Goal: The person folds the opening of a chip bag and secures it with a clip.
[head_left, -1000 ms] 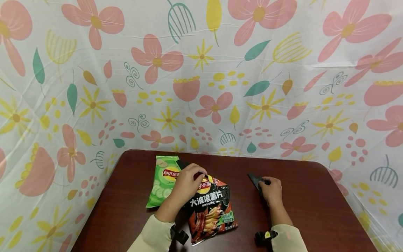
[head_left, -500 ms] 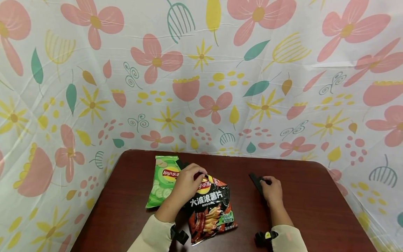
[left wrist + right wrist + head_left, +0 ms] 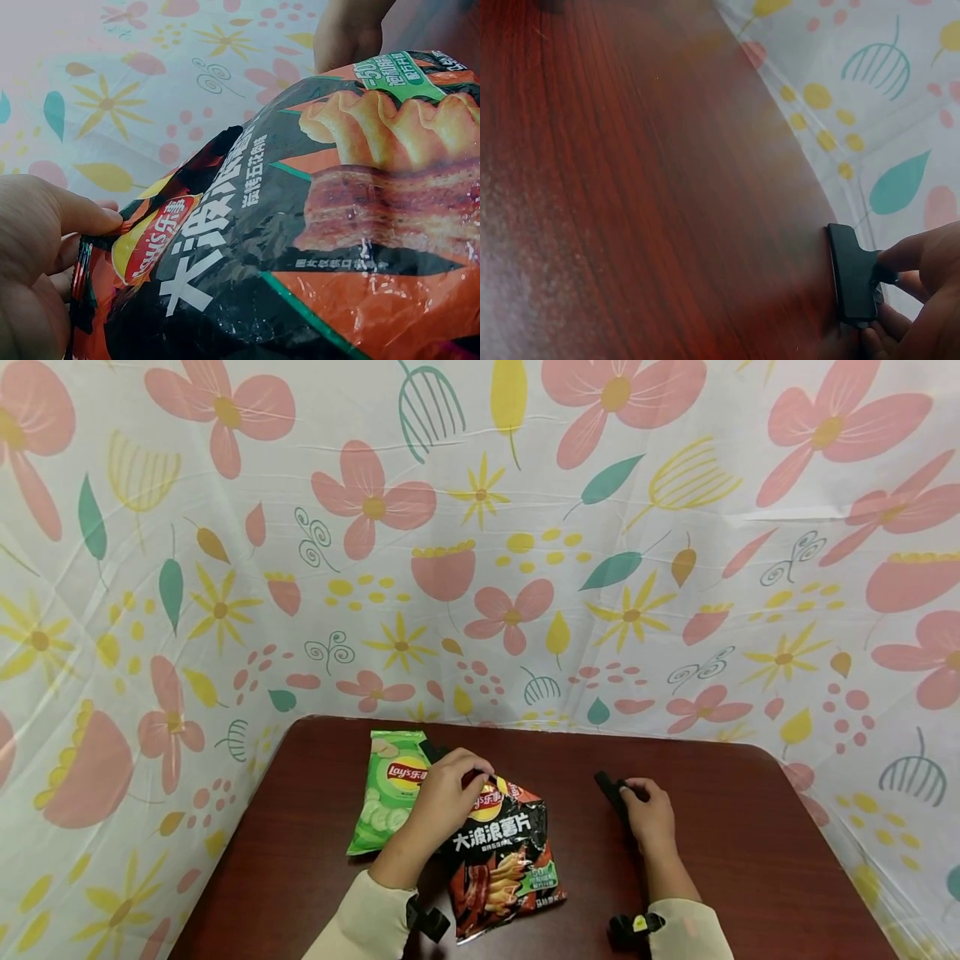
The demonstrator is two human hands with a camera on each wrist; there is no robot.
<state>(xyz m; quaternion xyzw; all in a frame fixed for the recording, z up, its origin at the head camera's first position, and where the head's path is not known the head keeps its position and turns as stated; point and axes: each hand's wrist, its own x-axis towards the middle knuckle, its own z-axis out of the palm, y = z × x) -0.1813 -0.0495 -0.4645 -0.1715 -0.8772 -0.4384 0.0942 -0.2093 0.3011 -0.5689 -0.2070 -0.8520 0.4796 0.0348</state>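
Observation:
My left hand (image 3: 447, 789) pinches the top edge of a black and orange Lay's chip bag (image 3: 502, 860) between thumb and fingers. Close up in the left wrist view, the thumb and fingers grip the crimped corner of the bag (image 3: 300, 225), beside its logo. Over on the right, my right hand (image 3: 651, 814) holds a black bag clip (image 3: 611, 789) by its handles. The right wrist view shows this clip (image 3: 853, 274) with its long flat bar facing away from the fingers.
A green Lay's bag (image 3: 390, 793) lies left of the left hand. Between them, a dark black piece (image 3: 431, 750) shows partly behind the hand. The dark red-brown table (image 3: 555, 760) meets a flower-printed curtain (image 3: 480, 568) at its back edge.
The right hand has turned the black bag clip slightly, so its bar looks narrower and a little farther right. The left hand and both chip bags stay in place.

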